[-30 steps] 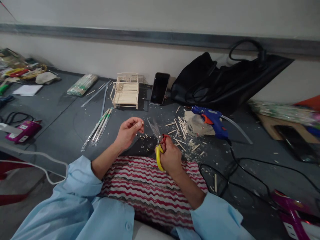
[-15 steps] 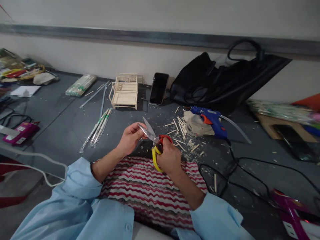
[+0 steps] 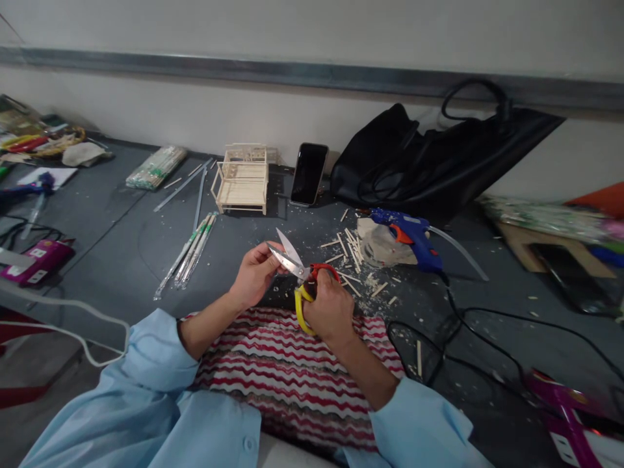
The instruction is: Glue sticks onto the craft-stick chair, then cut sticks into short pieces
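My right hand (image 3: 332, 307) is closed round the red and yellow handles of a pair of scissors (image 3: 294, 261), whose blades are parted and point up and left. My left hand (image 3: 251, 276) is pinched closed beside the blades, fingertips behind or against the lower one. Whatever it holds is hidden. Both hands are above the near edge of the grey table, over a striped red and white cloth (image 3: 287, 383) on my lap. Short cut wooden sticks (image 3: 354, 250) and chips lie scattered to the right of the scissors.
Behind the hands stand a small stick-built furniture model (image 3: 241, 188) and a phone (image 3: 309, 174). A blue glue gun (image 3: 414, 234) rests at right, its black cord trailing forward. Wrapped stick bundles (image 3: 188, 257) lie at left; a black bag (image 3: 414, 156) leans against the wall.
A dark blue tool, apparently a glue gun, has come into view at the far left over the white paper. My hands and the scissors have barely moved.
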The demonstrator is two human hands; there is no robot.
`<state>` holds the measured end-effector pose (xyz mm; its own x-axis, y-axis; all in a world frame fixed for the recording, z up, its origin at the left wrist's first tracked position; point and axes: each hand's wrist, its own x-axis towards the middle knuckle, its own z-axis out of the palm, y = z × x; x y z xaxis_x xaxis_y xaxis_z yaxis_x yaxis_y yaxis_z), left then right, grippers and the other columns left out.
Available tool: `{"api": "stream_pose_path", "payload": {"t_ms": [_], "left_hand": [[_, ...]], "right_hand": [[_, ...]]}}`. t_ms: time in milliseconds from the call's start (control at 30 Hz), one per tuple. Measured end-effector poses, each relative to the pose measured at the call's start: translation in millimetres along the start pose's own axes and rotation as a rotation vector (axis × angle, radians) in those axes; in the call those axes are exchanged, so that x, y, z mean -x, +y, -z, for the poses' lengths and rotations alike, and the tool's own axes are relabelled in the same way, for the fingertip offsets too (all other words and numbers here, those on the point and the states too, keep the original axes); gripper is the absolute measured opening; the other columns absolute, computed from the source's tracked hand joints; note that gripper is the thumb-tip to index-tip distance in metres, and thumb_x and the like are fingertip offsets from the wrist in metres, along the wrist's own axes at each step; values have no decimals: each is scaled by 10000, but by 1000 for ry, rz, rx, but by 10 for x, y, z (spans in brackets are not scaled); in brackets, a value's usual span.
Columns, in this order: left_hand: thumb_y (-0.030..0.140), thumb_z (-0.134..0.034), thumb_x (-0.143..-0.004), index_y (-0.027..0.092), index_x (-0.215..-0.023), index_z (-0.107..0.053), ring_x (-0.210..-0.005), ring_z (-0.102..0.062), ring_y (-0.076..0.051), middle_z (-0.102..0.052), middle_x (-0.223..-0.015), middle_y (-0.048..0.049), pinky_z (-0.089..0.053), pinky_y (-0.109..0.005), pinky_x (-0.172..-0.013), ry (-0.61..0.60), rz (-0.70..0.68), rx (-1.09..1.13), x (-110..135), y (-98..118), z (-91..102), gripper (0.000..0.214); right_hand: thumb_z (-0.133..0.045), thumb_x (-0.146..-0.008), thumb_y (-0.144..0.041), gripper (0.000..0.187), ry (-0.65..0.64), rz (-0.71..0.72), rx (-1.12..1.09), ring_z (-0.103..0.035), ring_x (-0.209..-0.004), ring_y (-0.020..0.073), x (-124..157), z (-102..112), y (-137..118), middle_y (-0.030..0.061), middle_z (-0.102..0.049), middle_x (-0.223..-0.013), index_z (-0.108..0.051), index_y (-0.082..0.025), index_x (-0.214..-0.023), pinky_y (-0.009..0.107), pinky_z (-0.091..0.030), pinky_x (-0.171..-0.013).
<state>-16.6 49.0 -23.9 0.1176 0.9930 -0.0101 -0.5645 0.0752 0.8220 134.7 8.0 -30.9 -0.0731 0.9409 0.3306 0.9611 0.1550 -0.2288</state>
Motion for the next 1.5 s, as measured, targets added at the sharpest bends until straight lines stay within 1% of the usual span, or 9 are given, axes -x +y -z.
{"api": "stream_pose_path", "payload": {"t_ms": [300,400,500,667,967,1133,1233,1333,1500], "left_hand": [[327,-708,-725,156,-703,-590,-577,-511,-81,-576,-618,19,-404,-214,-590,-19,-74,-139,-46,108,51,208],[290,-681,-724,153,-722,-623,-586,-499,-88,-580,-622,13,-394,-216,-593,20,-147,-429,-175,225,215,148],[261,-656,-691,147,-667,-626,-516,-452,-90,-559,-558,17,-323,-219,-505,57,-109,-788,-313,299,440,121],[200,-600,-655,161,-675,-657,-504,-451,-95,-563,-546,25,-320,-221,-510,-104,-165,-1194,-435,327,747,72],[130,-556,-639,175,-712,-681,-524,-482,-97,-580,-586,22,-338,-214,-529,-323,-107,-1323,-429,398,862,151],[120,-567,-655,188,-800,-708,-623,-518,-121,-600,-734,-18,-389,-233,-604,-375,-254,-1308,-394,464,782,213],[162,-584,-714,210,-878,-717,-734,-542,-156,-611,-814,-45,-418,-272,-704,-471,-330,-1326,-383,457,748,217],[199,-603,-748,213,-827,-722,-799,-546,-186,-621,-812,-60,-404,-314,-786,-541,-358,-1388,-397,413,741,144],[179,-596,-763,195,-717,-687,-766,-535,-183,-613,-777,-57,-383,-314,-768,-558,-349,-1407,-416,382,721,103]], "right_hand": [[-490,-770,-278,124,-91,-87,-97,-564,-566,165,-31,-73,33,54,-640,-646,-568,-183,-788,259,-324,-543],[-503,-746,-275,118,-59,-129,-314,-562,-579,144,-36,-99,85,29,-648,-682,-572,-194,-798,242,-369,-566],[-514,-747,-327,151,13,-185,-479,-526,-546,127,-30,-91,126,2,-620,-643,-578,-194,-778,240,-392,-575],[-516,-754,-390,213,8,-237,-564,-527,-558,128,-28,-59,118,-6,-602,-614,-589,-192,-729,247,-405,-585],[-532,-734,-362,196,38,-207,-506,-530,-552,134,-4,-142,119,4,-614,-617,-616,-186,-755,255,-417,-597],[-549,-727,-354,218,-4,-223,-546,-571,-598,148,1,-156,126,20,-650,-675,-632,-180,-828,262,-438,-630],[-550,-727,-351,205,11,-213,-527,-555,-575,145,-4,-153,123,17,-641,-652,-633,-184,-812,257,-431,-613],[-549,-729,-347,191,14,-201,-521,-547,-564,140,-8,-146,118,13,-633,-644,-626,-190,-803,252,-427,-602],[-563,-704,-330,177,-36,-214,-570,-538,-543,132,-2,-141,112,-6,-611,-633,-602,-192,-807,241,-419,-574]]}}
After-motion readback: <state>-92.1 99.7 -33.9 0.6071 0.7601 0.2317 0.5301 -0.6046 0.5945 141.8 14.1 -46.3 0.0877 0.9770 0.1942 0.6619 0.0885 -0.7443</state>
